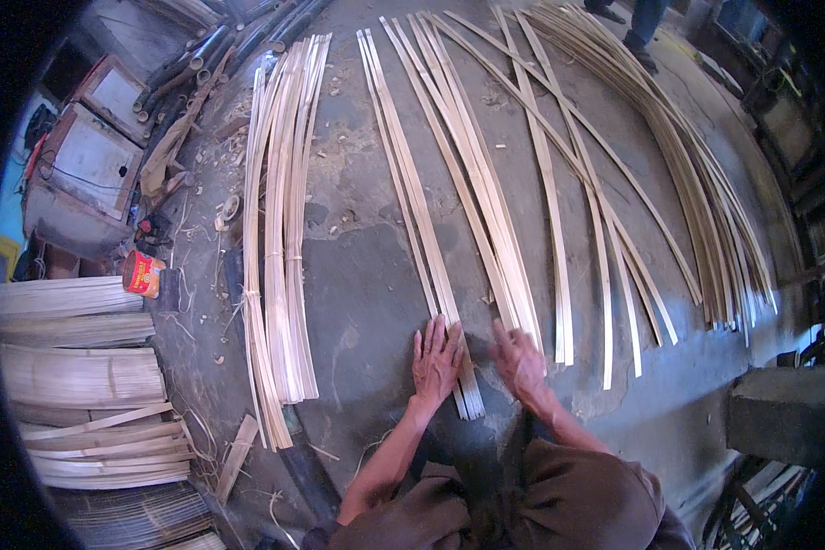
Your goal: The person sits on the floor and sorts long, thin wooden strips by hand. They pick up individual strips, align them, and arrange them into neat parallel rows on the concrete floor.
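The left hand (437, 359) lay spread on the narrow row of flat, pale bamboo strips (420, 225) running toward eleven o'clock, while the right hand (520, 362) (blurred, its grip impossible to tell) was at the near end of the wider cream bamboo bundle (486, 206) toward twelve.

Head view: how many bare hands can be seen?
2. The left hand rests on pale strips; the right hand, blurred, is at the near end of the next strip group. Only another person's legs show, so their hands are out of view.
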A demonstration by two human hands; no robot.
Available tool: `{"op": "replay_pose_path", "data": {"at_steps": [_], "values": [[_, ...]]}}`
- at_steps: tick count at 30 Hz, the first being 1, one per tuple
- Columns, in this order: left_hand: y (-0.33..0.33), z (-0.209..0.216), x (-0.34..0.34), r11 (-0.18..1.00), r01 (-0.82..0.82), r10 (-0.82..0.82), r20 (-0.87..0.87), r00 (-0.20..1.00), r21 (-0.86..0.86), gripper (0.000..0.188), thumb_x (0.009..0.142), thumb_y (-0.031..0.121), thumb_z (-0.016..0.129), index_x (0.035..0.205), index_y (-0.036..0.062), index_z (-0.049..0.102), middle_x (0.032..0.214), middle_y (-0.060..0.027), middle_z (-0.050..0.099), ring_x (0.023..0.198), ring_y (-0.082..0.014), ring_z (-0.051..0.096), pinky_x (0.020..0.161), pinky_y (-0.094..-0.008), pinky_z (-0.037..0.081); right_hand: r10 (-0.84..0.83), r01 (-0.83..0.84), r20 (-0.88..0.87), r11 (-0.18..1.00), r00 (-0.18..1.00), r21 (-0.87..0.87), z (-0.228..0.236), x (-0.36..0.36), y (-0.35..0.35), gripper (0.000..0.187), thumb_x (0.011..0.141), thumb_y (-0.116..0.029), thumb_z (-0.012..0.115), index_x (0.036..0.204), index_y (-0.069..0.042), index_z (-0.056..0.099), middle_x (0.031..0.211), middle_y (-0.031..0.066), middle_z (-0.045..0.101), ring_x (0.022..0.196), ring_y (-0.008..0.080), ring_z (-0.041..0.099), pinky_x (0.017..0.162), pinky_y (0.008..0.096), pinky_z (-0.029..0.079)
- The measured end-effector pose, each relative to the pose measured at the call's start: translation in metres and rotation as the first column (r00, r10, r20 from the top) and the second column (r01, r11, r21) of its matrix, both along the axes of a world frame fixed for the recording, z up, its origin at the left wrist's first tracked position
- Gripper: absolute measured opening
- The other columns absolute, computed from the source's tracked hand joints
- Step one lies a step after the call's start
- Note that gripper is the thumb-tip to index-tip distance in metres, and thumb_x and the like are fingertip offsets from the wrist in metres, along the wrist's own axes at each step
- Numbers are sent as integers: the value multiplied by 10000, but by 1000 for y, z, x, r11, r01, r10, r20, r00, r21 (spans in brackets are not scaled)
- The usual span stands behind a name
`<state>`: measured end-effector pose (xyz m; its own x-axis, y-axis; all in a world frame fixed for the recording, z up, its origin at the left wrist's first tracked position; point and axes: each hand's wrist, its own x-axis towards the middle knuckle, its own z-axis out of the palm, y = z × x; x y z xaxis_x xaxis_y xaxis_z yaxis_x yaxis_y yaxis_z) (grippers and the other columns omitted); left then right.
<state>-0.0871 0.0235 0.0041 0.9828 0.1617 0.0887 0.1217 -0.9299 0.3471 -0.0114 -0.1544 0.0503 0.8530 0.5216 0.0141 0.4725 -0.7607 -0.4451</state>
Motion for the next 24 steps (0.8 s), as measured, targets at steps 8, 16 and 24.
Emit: {"op": "replay_pose_path", "data": {"at_steps": [8,16,24], "values": [[-16,2,4,999,11,-14,-55,998,-44,623,955,303,512,1503,87,306,1577,-153,236,1464,-329,200,1162,-585,129,-139,161,-161,978,977,132,-16,35,-28,517,836,-123,651,1323,-93,480,1043,232,522,913,430,562,778,508,489],[-19,2,3,1000,16,-16,-95,995,3,645,953,332,509,1505,74,299,1590,-137,208,1473,-317,172,1167,-574,123,-132,136,-64,988,989,72,0,30,-22,415,845,-175,661,1242,-106,564,1068,209,563,967,393,583,816,469,495],[-18,-1,5,1000,6,-6,-42,999,20,638,950,348,507,1500,86,318,1578,-132,244,1461,-321,208,1168,-559,142,-145,159,-145,983,979,93,-13,35,-28,509,855,-267,667,1327,-155,512,1134,184,556,1027,383,576,847,465,495]]}}
